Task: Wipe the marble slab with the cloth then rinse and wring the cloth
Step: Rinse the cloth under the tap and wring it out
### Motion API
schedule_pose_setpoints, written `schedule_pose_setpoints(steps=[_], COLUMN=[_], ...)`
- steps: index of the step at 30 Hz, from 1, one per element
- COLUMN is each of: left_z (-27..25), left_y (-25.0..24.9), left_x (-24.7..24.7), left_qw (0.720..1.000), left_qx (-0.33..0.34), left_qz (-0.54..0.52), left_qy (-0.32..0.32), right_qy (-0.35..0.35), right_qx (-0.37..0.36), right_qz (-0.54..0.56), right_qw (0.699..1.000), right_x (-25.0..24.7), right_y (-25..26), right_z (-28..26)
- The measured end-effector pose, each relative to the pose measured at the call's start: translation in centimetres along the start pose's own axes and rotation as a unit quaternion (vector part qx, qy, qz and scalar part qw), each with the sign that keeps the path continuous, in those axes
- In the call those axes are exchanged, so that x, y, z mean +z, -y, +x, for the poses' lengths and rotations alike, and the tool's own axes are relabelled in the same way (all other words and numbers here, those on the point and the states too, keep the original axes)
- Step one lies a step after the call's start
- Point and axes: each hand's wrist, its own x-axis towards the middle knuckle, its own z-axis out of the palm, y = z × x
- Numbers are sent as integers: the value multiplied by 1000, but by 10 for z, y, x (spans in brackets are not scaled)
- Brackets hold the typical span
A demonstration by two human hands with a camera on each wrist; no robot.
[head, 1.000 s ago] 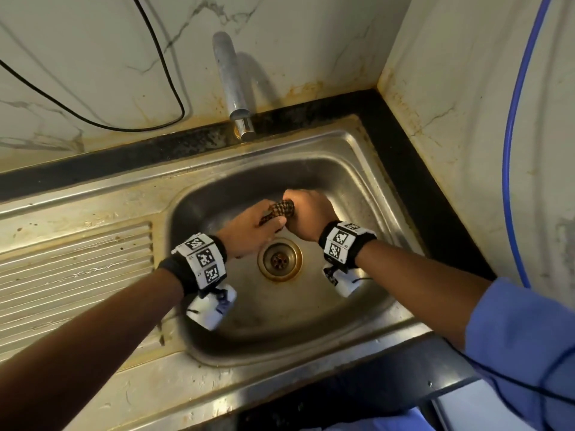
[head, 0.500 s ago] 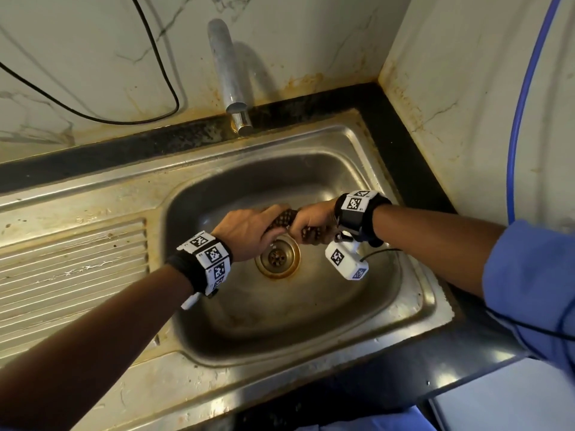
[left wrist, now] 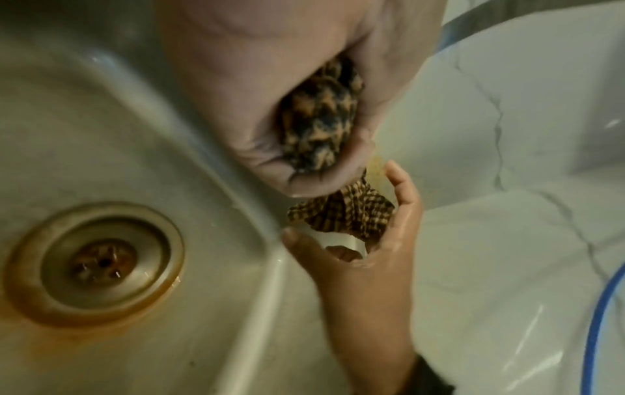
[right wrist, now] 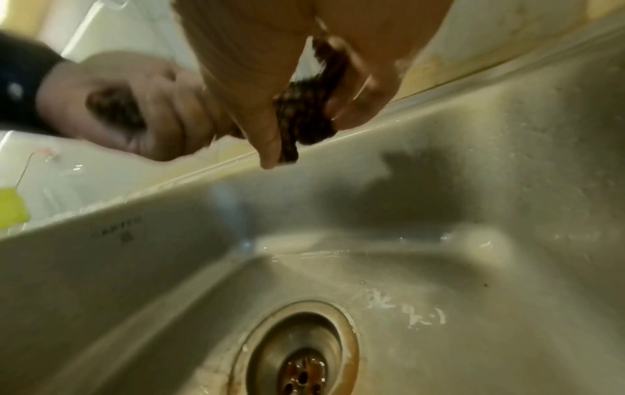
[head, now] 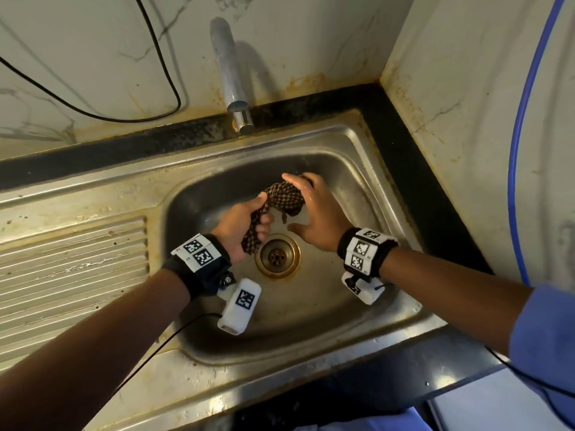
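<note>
Landmark taken: the drain (head: pixel 277 256) at the bottom of the steel sink (head: pixel 357 157).

Surroundings. A chrome tap (head: pixel 231 79) stands behind the drain, its spout over the basin's back rim. No water shows at the spout. A black cable (head: pixel 161 54) loops across the wall (head: pixel 93 57) behind and left of the drain. A blue hose (head: pixel 522 144) runs down the side wall to the right. A ribbed draining board (head: pixel 71 269) lies left of the drain. Nothing stands between the viewer and the cloth apart from the hands themselves.

Surface and room. The basin is dull, scratched steel, with a rust-orange ring around the drain. The wall panels are marble-patterned with orange staining along the joint above the black counter strip (head: pixel 124 150). Wet streaks show on the basin floor in the right wrist view.

Task item. The cloth (head: pixel 281 199), brown and tan check, is held in the air just behind and above the drain, twisted into a rope. The left hand (head: pixel 241 227) is clenched around its lower end, a tail hanging from the fist toward the drain. The right hand (head: pixel 314 213) cups the bunched upper end, fingers curved round it and thumb spread wide below.
</note>
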Motion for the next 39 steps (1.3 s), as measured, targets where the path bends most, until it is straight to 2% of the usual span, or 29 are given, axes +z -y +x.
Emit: schedule_pose_setpoints(steps=[2,3,5,7,10,12,13,14,16,17,18,19,22,23,24,25,26,27,28,29,30,32,34,35,36,38,39], left_z=[-3,-4,-5,-5,-2,2,4,4,5,5,5,6,13,15,17,18,20,22,25,27,29,31,31,30,29,28,27], left_y=[-3,-4,-5,-9,-12,-11,-10,-9,-8,-7,-6,-5,1,1,1,0,0,1,2,3,5,10,19,24,27,30,30], left_x=[6,9,12,11,5,-1,-4,-7,-13,-16,-18,-19,-27,-28,-29,-29,-29,-28,-28,-27,-27,-27,-27,-26,-25,-24,-24], left_qw=[998,996,992,993,992,965,938,898,778,715,663,614,439,404,388,381,380,386,398,413,427,440,466,495,535,627,672], left_qx=[-28,-35,-46,-44,-4,38,62,90,166,205,234,254,264,273,285,303,321,338,350,356,366,386,394,383,362,305,279], left_qz=[-33,-36,-41,-29,108,256,337,428,605,668,710,746,858,872,876,873,866,857,847,836,824,809,792,779,763,714,681], left_qy=[52,76,108,105,67,47,44,43,38,38,42,45,39,41,39,38,42,45,50,57,62,49,24,5,-15,-63,-84], right_qy=[-39,-62,-100,-101,-52,11,47,80,138,165,192,217,307,345,384,426,464,490,502,510,517,517,508,492,460,369,331], right_qx=[-32,-33,-22,-22,-61,-86,-85,-76,-50,-39,-32,-13,85,138,203,282,354,401,425,437,442,448,448,429,394,291,231], right_qz=[-117,-139,-114,-66,-26,-31,-34,-37,-76,-107,-128,-137,-80,-34,29,108,197,278,338,368,376,356,302,251,198,108,62], right_qw=[992,988,988,992,996,996,995,993,986,980,972,966,944,928,900,853,788,723,673,643,629,637,671,714,771,876,913], right_x=[7,9,9,8,4,2,0,-2,-6,-7,-8,-7,-1,1,1,0,-2,-3,-5,-6,-8,-10,-11,-11,-10,-8,-7], right_y=[1,3,6,8,4,2,2,3,4,5,6,7,18,20,20,20,18,14,10,7,6,4,4,5,7,10,11], right_z=[1,3,10,16,23,25,25,25,22,20,19,19,21,25,28,32,34,36,37,38,38,38,35,35,34,32,32])
